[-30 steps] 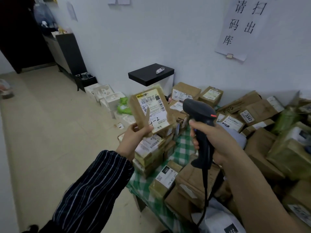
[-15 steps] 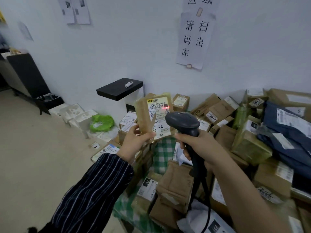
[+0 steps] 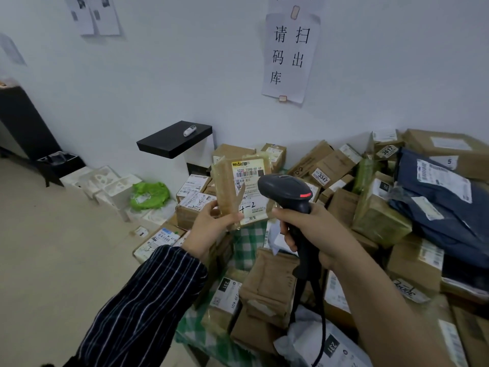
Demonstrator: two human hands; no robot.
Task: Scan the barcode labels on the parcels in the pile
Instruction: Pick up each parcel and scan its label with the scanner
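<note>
My left hand (image 3: 210,229) holds a small brown taped parcel (image 3: 230,189) upright by its lower left corner, thumb across the front. Its white barcode label (image 3: 248,186) faces me. My right hand (image 3: 312,234) grips the handle of a black barcode scanner (image 3: 287,190). The scanner head points at the label from the right, close to it. No red scan line shows on the label. The scanner's cable hangs down over the pile of parcels (image 3: 344,181).
Brown boxes and a dark blue bag (image 3: 444,207) cover a table with a green checked cloth (image 3: 247,242). More parcels lie on the floor at the left, with white trays (image 3: 105,181) and a green bag (image 3: 149,194). A black shelf (image 3: 174,140) juts from the wall.
The view has swung right, toward the pile. The red scan line seen on the label half a second ago is gone. Scanner and parcel stay close together.
</note>
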